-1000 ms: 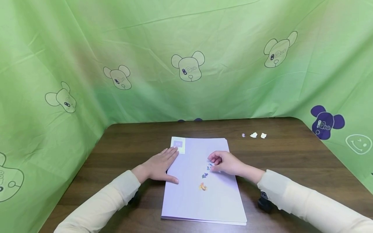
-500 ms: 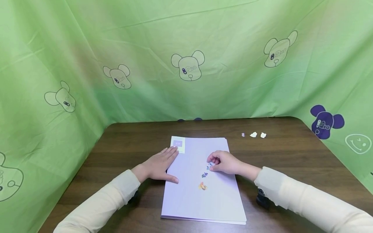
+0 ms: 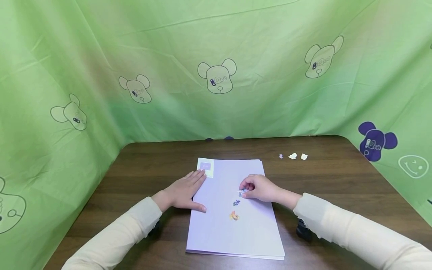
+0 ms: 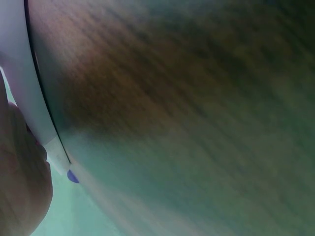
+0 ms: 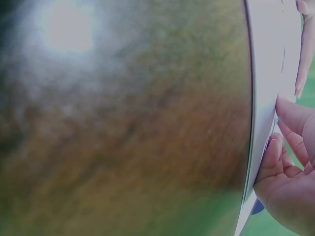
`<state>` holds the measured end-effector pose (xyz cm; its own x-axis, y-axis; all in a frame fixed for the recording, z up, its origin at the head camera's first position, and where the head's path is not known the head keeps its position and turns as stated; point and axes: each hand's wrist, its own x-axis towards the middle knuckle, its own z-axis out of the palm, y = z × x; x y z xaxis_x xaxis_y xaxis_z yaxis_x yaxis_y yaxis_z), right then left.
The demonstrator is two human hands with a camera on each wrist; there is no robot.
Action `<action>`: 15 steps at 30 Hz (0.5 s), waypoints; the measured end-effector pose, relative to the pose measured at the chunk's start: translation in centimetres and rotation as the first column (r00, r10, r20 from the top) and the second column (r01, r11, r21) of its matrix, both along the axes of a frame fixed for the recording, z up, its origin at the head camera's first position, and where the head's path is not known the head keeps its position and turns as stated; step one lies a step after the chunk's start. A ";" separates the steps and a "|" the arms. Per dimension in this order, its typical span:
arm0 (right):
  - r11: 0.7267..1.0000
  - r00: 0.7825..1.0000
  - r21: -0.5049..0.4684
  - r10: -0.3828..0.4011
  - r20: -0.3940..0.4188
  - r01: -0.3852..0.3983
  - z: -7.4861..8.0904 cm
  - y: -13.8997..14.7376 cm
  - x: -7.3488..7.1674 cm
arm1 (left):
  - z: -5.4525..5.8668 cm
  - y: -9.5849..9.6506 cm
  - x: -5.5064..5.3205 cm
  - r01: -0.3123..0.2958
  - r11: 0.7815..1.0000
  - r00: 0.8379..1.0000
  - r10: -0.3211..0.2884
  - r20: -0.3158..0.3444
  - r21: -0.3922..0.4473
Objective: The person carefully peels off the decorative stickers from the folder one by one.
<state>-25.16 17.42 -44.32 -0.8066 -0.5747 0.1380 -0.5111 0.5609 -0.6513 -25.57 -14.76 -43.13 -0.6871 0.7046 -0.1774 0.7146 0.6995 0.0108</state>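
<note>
A pale lavender sheet stack, folder-like (image 3: 216, 232), lies on the table. My left hand (image 3: 183, 190) rests flat on its left edge, fingers spread, fingertips at the white label (image 3: 210, 172) in its upper left corner. Over the right half, my right hand (image 3: 261, 188) has its thumb and index finger bent together around a small blue-and-white sticker (image 3: 242, 192), whose pale edge shows between the fingertips. Below it on the sheet sit a small blue sticker (image 3: 236, 203) and an orange-yellow sticker (image 3: 234, 215). In the right wrist view the fingers (image 5: 290, 115) bend close over the sheet.
On the brown wooden table (image 3: 155, 161), at the back right, lie two white paper scraps (image 3: 293, 156) and a small purple piece (image 3: 281, 156). A green curtain (image 3: 168, 112) with bear heads stands around the table's back and sides.
The right hand stays at nearly the same spot, its fingertips shifting only slightly; a pale edge of the sticker now shows between them. The left hand has kept still.
</note>
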 end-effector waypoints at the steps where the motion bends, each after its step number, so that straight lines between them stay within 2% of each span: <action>1: 1.000 1.000 -0.001 0.000 0.002 0.000 0.0 0.0 0.0 | 0.0 0.0 0.0 -0.003 1.000 1.000 0.003 0.001 -0.005; 15: 1.000 1.000 0.014 0.005 0.015 -0.005 0.2 0.0 -0.3 | -0.2 -0.1 -0.1 0.001 1.000 1.000 -0.001 -0.006 -0.006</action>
